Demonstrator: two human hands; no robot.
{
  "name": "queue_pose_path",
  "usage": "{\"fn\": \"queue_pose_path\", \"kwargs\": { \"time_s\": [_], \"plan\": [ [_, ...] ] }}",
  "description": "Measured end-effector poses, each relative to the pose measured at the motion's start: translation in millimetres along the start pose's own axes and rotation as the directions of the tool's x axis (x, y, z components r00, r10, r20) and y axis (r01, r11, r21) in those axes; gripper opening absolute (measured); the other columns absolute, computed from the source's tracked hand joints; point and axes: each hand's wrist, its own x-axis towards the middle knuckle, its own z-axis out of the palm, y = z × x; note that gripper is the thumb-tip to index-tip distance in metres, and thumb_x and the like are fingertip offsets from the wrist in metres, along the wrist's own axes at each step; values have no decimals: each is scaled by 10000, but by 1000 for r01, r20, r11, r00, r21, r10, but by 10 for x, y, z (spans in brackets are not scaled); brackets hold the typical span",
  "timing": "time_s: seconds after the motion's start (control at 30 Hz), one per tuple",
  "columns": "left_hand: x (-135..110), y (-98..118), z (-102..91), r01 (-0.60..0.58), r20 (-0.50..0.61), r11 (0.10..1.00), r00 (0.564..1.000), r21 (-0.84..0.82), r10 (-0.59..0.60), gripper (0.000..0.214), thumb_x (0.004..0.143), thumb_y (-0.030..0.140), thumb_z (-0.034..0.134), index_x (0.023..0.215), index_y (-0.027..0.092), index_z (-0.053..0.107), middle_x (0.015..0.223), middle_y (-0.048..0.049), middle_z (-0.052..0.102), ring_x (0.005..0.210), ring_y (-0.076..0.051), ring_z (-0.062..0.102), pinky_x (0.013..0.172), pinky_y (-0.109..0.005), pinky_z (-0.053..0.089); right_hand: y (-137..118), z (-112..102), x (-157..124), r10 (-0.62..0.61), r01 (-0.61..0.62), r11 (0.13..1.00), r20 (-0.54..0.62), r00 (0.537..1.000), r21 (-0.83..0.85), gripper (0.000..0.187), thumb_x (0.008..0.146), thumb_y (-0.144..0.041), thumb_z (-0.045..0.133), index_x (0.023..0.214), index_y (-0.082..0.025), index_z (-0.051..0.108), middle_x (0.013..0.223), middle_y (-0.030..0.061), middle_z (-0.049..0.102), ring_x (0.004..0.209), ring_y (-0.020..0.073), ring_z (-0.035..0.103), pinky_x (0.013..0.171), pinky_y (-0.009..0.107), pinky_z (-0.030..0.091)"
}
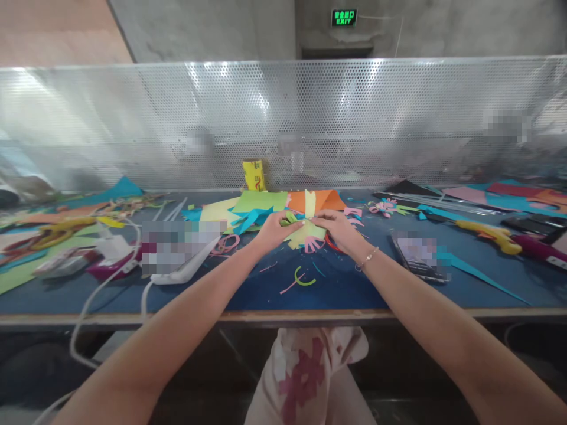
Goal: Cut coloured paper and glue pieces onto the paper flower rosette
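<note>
Both my arms reach out over a dark blue table [345, 289]. My left hand [275, 229] and my right hand [335, 227] meet over a small folded piece of yellow-green paper [305, 230], each with its fingers pinched on an edge of it. A pink cut-out with finger-like tabs [313, 244] lies just below the paper. Behind the hands lie sheets of green paper [259, 202], orange paper [325, 201] and blue paper [248, 219]. A thin bracelet sits on my right wrist.
A phone [419, 254] lies right of my right hand. White power strip [177, 265] with cables lies at the left. Yellow-handled scissors [487, 233] are on the right; a yellow packet [253, 175] leans against the perforated metal screen [283, 118]. Paper scraps lie scattered about.
</note>
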Motion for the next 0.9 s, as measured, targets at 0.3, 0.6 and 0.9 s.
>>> {"fn": "queue_pose_path", "kwargs": {
  "time_s": [0.3, 0.6, 0.9],
  "plan": [
    [5, -51, 20, -29, -59, 991, 998, -133, 21, 282, 647, 358, 617, 528, 136, 491, 534, 45, 451, 497, -55, 389, 489, -190, 322, -11, 16, -13, -54, 61, 994, 73, 996, -92, 223, 660, -369, 578, 683, -148, 593, 672, -9, 560, 626, 84, 468, 621, 231, 359],
    [-7, -45, 36, 16, -32, 993, 999, -121, -20, 274, 626, 383, 625, 555, 137, 527, 539, 34, 485, 488, -64, 409, 475, -196, 332, -27, -18, -6, -103, 104, 943, 20, 995, -316, 220, 673, -355, 561, 710, -141, 597, 640, 2, 557, 567, 82, 451, 554, 228, 348],
    [7, -50, 41, 47, -52, 994, 997, -95, -52, 264, 563, 381, 670, 564, 140, 561, 544, 29, 510, 484, -76, 441, 480, -216, 350, -126, -53, -40, -157, 181, 827, 91, 983, -532, 276, 735, -373, 502, 766, -128, 625, 709, 37, 618, 627, 112, 520, 592, 234, 380]
  ]
}}
